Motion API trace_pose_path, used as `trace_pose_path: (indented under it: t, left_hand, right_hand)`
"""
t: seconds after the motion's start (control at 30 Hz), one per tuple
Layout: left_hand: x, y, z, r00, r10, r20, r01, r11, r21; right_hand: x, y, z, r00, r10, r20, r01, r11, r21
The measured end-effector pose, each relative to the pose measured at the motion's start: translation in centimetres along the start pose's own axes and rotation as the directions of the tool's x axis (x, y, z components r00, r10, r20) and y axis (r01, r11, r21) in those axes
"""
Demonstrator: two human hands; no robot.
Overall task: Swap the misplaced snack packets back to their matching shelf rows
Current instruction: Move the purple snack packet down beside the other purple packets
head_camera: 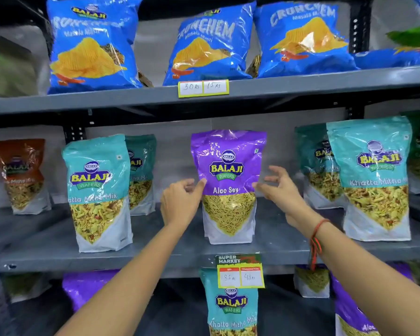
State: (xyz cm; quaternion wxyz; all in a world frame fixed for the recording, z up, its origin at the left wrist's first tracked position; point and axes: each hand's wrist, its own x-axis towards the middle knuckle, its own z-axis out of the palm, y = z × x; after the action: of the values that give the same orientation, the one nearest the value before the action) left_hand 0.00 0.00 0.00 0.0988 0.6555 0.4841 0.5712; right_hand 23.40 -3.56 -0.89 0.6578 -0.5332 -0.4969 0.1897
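Note:
A purple Aloo Sev packet (228, 170) stands upright on the middle shelf (155, 258), in a row of teal Khatta Mitha Mix packets (97, 190) (371, 178). My left hand (180, 204) is at the purple packet's left edge, its thumb touching the packet and its fingers loosely curled beside it. At the packet's right edge is my right hand (281, 187), fingers spread, one fingertip at the edge. On the shelf below, a single teal Khatta Mitha Mix packet (230, 304) stands between purple packets (87, 284) (349, 314).
Blue Crunchem bags (92, 44) fill the top shelf, above a yellow price tag (203, 88). A brown packet (20, 173) stands at the middle shelf's far left. A supermarket price label (239, 271) hangs on the middle shelf's front edge. More teal packets stand behind the front ones.

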Motion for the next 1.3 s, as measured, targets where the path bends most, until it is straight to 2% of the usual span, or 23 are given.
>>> trace_pose_path:
  t: [0.17, 0.33, 0.53, 0.73, 0.93, 1.07, 1.17, 1.3]
  left_hand:
    - [-0.1, -1.0, 1.5, 0.999, -0.037, 0.035, 0.038, 0.998, -0.044]
    - [0.2, -1.4, 2.4, 0.999, -0.026, 0.022, 0.027, 0.999, -0.037]
    - [-0.3, -1.7, 1.8, 0.999, -0.033, 0.007, 0.033, 0.998, -0.049]
    - [-3.4, -1.8, -1.9, 0.974, 0.136, -0.182, -0.149, 0.987, -0.059]
    - [-7.2, -2.9, -7.8, 0.945, 0.170, -0.280, -0.202, 0.975, -0.089]
    - [-10.7, -5.6, -10.9, 0.949, 0.089, -0.302, -0.125, 0.987, -0.104]
    - [-13.3, -8.6, -12.2, 0.944, 0.025, -0.330, -0.069, 0.990, -0.122]
    - [-17.0, -13.1, -12.5, 0.956, -0.028, -0.292, -0.001, 0.995, -0.099]
  right_hand:
    - [-0.2, 1.2, 1.7, 0.990, 0.041, 0.132, -0.042, 0.999, 0.006]
    - [-0.4, 1.5, 1.9, 1.000, 0.005, 0.002, -0.005, 0.998, 0.063]
    - [-1.7, 0.6, 2.9, 0.995, -0.028, -0.094, 0.028, 1.000, -0.003]
    - [-5.8, -1.2, 4.0, 0.989, -0.102, -0.106, 0.104, 0.995, 0.011]
    - [-11.7, -3.6, 6.0, 0.980, -0.183, -0.072, 0.183, 0.983, -0.012]
    - [-16.4, -3.2, 8.4, 0.979, -0.201, -0.045, 0.198, 0.978, -0.069]
    - [-19.6, -1.5, 10.2, 0.983, -0.183, 0.030, 0.185, 0.979, -0.085]
    - [-23.2, 2.7, 12.4, 0.989, -0.117, 0.095, 0.122, 0.991, -0.047]
